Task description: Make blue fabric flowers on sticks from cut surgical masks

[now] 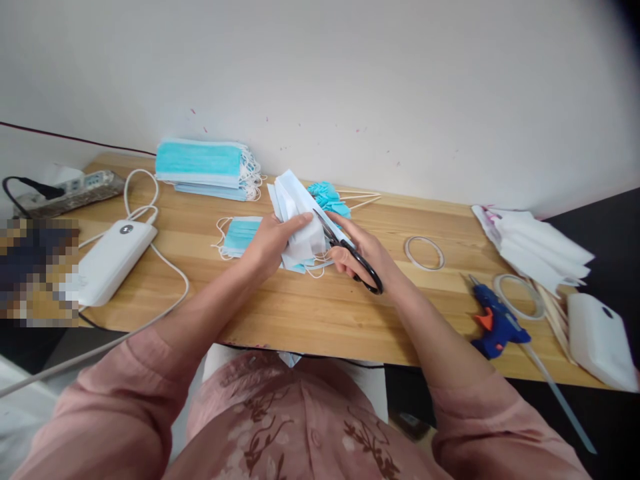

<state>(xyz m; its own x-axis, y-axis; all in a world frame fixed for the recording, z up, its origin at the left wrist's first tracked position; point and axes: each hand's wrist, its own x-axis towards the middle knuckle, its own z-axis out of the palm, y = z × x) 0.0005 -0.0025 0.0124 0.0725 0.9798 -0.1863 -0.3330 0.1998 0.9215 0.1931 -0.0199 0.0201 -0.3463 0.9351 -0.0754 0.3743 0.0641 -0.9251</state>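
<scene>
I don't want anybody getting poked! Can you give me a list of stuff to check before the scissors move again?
1. Left hand holding the pale material: ok.
2. Right hand holding the scissors by their black handles: ok.
3. Left thumb well away from the blade tips: not ok, they look very close.
4. Mask stack away from the blades: ok, it's back by the wall.
5. Glue gun cool: cannot tell.

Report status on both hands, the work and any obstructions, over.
Left hand pinching pale fabric. Right hand gripping black scissors, blades at the fabric. Blue mask close beside left hand, possible snag.
</scene>
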